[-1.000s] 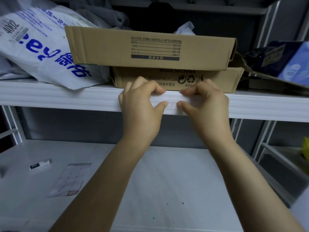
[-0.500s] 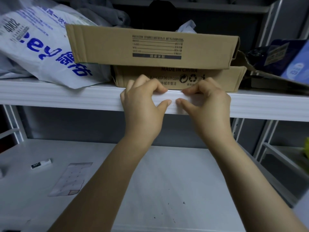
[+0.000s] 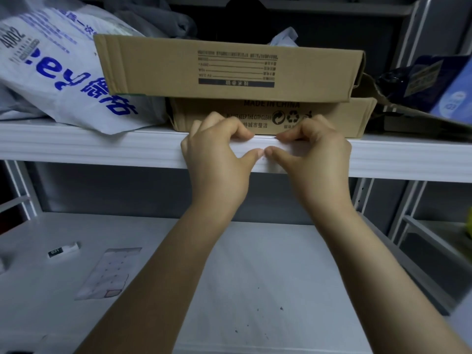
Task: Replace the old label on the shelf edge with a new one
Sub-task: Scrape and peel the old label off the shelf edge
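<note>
Thumbs now touching, left hand (image 3: 217, 160) and right hand (image 3: 315, 159) pinch label (image 3: 263, 143).

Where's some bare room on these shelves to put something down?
The lower shelf is bare from the sticker sheet rightward to its rim. The upper shelf is crowded: bag, stacked boxes, dark packets. Left hand, right hand pinch its label.
</note>
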